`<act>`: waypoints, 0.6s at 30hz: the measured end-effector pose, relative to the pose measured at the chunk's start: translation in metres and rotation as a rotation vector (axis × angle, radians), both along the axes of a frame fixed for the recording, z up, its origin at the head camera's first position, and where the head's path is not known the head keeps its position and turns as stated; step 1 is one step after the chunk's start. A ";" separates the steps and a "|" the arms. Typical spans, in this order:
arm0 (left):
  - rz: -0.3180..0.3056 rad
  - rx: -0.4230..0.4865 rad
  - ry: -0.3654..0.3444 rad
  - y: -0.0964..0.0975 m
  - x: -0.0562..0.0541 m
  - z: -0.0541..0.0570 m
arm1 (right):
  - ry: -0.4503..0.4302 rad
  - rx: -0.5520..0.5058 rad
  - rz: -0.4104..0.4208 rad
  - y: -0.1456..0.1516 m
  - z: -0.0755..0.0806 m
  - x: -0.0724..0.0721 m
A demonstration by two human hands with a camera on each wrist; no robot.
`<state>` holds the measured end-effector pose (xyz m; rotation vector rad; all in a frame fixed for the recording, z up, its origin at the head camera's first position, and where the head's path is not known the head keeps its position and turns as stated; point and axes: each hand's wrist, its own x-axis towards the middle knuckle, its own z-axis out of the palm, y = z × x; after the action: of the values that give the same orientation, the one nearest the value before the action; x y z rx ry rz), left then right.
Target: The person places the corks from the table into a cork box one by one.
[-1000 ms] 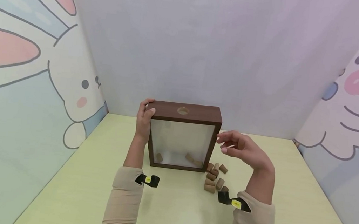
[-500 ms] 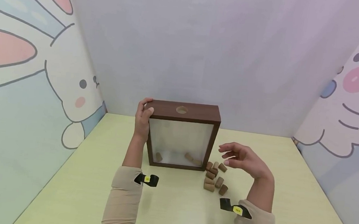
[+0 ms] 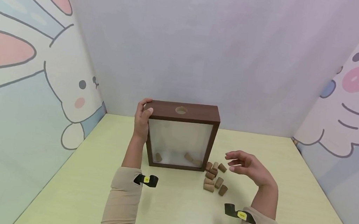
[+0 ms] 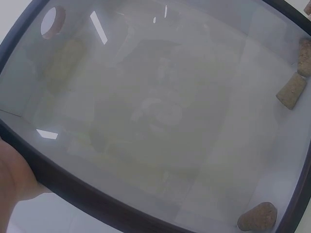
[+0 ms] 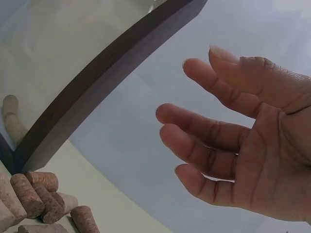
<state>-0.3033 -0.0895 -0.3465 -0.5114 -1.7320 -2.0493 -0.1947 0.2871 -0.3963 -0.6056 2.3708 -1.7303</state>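
A dark brown wooden shadow box (image 3: 186, 111) with a clear front stands upright on the table, a round hole in its top. My left hand (image 3: 142, 119) grips its upper left corner, thumb in front and fingers behind. Inside, at the bottom, lie three corks, one cork (image 4: 258, 217) by the left side and two touching at the right. My right hand (image 3: 247, 166) hovers to the right of the box, fingers loosely bent, with nothing in it. In the right wrist view the palm (image 5: 277, 155) faces the camera. Several loose corks (image 3: 219, 182) lie between that hand and the box.
The pale yellow table (image 3: 171, 210) runs back to a plain whitish wall (image 3: 184, 49). A side panel with a cartoon rabbit (image 3: 68, 82) stands at the left. Another panel with a cartoon pig (image 3: 357, 80) stands at the right.
My right hand has moved down and to the right, away from the box's side. The left hand keeps its grip and the box stays in place.
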 end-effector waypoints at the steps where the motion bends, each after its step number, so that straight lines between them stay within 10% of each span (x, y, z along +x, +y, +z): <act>1: 0.000 0.002 -0.001 0.000 0.000 0.000 | -0.007 -0.003 -0.014 0.001 -0.002 -0.001; 18: -0.005 0.005 -0.006 0.000 0.000 0.000 | -0.071 -0.063 -0.155 0.013 -0.049 -0.016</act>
<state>-0.3034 -0.0898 -0.3469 -0.5086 -1.7310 -2.0600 -0.2108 0.3002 -0.4454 -0.3711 2.3787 -1.8620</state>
